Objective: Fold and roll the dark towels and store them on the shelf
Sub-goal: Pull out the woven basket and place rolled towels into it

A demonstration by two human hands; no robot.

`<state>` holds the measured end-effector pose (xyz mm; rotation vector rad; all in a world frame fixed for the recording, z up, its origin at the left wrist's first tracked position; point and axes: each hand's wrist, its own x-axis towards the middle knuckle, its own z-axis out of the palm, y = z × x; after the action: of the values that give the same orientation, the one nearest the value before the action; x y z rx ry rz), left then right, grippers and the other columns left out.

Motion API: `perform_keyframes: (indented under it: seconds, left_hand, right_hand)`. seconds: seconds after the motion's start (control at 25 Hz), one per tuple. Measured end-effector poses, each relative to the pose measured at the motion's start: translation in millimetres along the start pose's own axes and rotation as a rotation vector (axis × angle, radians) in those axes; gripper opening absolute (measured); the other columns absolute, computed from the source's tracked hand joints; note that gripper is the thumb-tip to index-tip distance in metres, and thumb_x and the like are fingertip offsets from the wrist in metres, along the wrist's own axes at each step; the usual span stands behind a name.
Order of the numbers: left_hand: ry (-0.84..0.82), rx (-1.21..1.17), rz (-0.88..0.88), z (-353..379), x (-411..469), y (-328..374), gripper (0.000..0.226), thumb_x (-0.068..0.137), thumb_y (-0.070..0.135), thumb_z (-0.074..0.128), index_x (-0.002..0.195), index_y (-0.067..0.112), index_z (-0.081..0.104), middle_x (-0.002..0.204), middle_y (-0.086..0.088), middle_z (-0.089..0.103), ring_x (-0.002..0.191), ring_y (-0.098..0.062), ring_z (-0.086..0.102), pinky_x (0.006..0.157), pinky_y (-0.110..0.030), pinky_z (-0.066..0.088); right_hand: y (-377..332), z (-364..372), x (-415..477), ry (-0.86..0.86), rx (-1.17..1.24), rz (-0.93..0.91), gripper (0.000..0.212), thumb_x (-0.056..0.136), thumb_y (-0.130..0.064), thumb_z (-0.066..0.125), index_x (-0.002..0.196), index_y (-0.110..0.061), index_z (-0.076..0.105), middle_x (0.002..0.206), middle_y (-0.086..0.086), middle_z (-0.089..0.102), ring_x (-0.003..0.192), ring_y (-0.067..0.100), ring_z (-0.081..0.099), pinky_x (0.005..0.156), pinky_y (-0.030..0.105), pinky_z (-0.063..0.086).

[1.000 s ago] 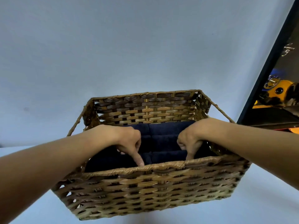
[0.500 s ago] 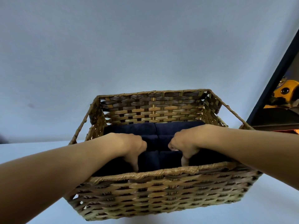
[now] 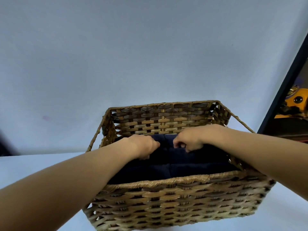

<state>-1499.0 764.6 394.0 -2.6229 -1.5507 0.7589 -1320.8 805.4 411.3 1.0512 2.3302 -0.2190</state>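
Several dark towels [image 3: 183, 169], rolled and packed in rows inside a woven basket [image 3: 166, 181]. The basket stands on a pale table [image 3: 33, 170]. Left hand [image 3: 145, 145] and right hand [image 3: 188, 140] are both down in the far row, fingers curled onto the rolls; I cannot tell whether they pinch or only press. Dark shelf frame [image 3: 281, 90] at far right, apart from the basket. Status, as judged: folding and rolling look done, final tucking in hand, shelving left.

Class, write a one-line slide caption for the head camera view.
Left hand and right hand reach into a wicker basket, curled fingers on the dark towels packed inside.
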Motion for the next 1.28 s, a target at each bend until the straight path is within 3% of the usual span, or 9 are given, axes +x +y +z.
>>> perform_keyframes:
  seconds: [0.12, 0.24, 0.32, 0.44, 0.56, 0.68, 0.8, 0.92, 1.28]
  left_hand:
    - [0.056, -0.155, -0.069, -7, -3, -12, 0.041, 0.088, 0.025, 0.068, 0.125, 0.019, 0.052, 0.120, -0.006, 0.058, 0.110, -0.027, 0.057, 0.083, -0.035, 0.047]
    - [0.287, -0.412, -0.127, -26, -29, -20, 0.015, 0.089, 0.032, 0.066, 0.099, 0.021, 0.064, 0.093, 0.005, 0.062, 0.093, -0.019, 0.063, 0.077, -0.029, 0.049]
    - [0.386, -0.651, -0.092, -42, -60, -6, 0.026, 0.093, 0.040, 0.057, 0.089, 0.016, 0.067, 0.083, 0.003, 0.069, 0.079, -0.017, 0.068, 0.072, -0.027, 0.054]
    - [0.222, -0.903, 0.002, -44, -125, 31, 0.045, 0.085, 0.061, 0.053, 0.091, 0.020, 0.071, 0.085, 0.003, 0.072, 0.079, -0.011, 0.069, 0.077, -0.031, 0.058]
    - [0.051, -0.604, -0.083, -17, -162, 60, 0.038, 0.075, 0.067, 0.063, 0.080, 0.030, 0.064, 0.080, 0.011, 0.067, 0.077, -0.005, 0.064, 0.076, -0.027, 0.053]
    - [0.216, -0.337, -0.243, -7, -168, 75, 0.031, 0.082, 0.058, 0.062, 0.073, 0.030, 0.053, 0.071, 0.011, 0.058, 0.069, -0.007, 0.058, 0.064, -0.023, 0.045]
    - [0.293, -0.322, -0.247, -1, -196, 91, 0.035, 0.085, 0.056, 0.061, 0.090, 0.021, 0.064, 0.077, 0.009, 0.062, 0.075, -0.013, 0.061, 0.069, -0.029, 0.050]
    - [0.332, -0.311, -0.220, 25, -268, 123, 0.031, 0.087, 0.055, 0.059, 0.081, 0.024, 0.059, 0.067, 0.012, 0.055, 0.066, -0.009, 0.056, 0.057, -0.023, 0.039]
    - [0.347, -0.206, -0.199, 136, -516, 218, 0.036, 0.087, 0.068, 0.041, 0.078, 0.033, 0.048, 0.069, 0.014, 0.051, 0.072, -0.009, 0.056, 0.063, -0.027, 0.038]
  right_hand:
    - [2, -9, -19, 0.065, 0.365, 0.007, 0.032, 0.097, -0.002, 0.044, 0.126, -0.011, 0.056, 0.098, 0.004, 0.059, 0.087, 0.021, 0.065, 0.076, 0.033, 0.056]
    - [-17, -26, -50, 0.288, 0.544, -0.067, 0.025, 0.101, -0.025, 0.046, 0.117, -0.013, 0.061, 0.107, 0.004, 0.063, 0.094, 0.016, 0.068, 0.077, 0.032, 0.059]
    - [-42, -30, -82, 0.303, 0.601, -0.148, 0.039, 0.098, -0.045, 0.043, 0.109, -0.015, 0.065, 0.105, 0.001, 0.067, 0.093, 0.013, 0.068, 0.078, 0.033, 0.060]
    - [-63, -11, -134, 0.142, 0.538, -0.173, 0.046, 0.083, -0.068, 0.048, 0.101, -0.030, 0.066, 0.098, -0.014, 0.067, 0.089, 0.005, 0.064, 0.080, 0.030, 0.057]
    - [-65, 25, -163, 0.110, 0.287, -0.105, 0.029, 0.082, -0.050, 0.068, 0.109, -0.038, 0.064, 0.099, -0.021, 0.064, 0.091, 0.004, 0.059, 0.083, 0.026, 0.047]
    - [-74, 38, -174, 0.299, 0.185, 0.003, 0.019, 0.088, -0.031, 0.067, 0.107, -0.029, 0.069, 0.102, -0.012, 0.063, 0.100, 0.014, 0.060, 0.089, 0.034, 0.048]
    - [-105, 52, -200, 0.398, 0.160, 0.008, 0.008, 0.091, -0.027, 0.064, 0.095, -0.033, 0.068, 0.095, -0.014, 0.059, 0.102, 0.017, 0.061, 0.091, 0.038, 0.048]
    - [-165, 77, -248, 0.429, 0.116, 0.008, 0.022, 0.092, -0.030, 0.062, 0.073, -0.038, 0.054, 0.081, -0.020, 0.058, 0.087, 0.010, 0.059, 0.084, 0.038, 0.050]
    - [-383, 162, -376, 0.342, -0.009, -0.125, 0.022, 0.097, -0.040, 0.046, 0.075, -0.037, 0.046, 0.075, -0.015, 0.058, 0.073, 0.004, 0.056, 0.071, 0.026, 0.048]
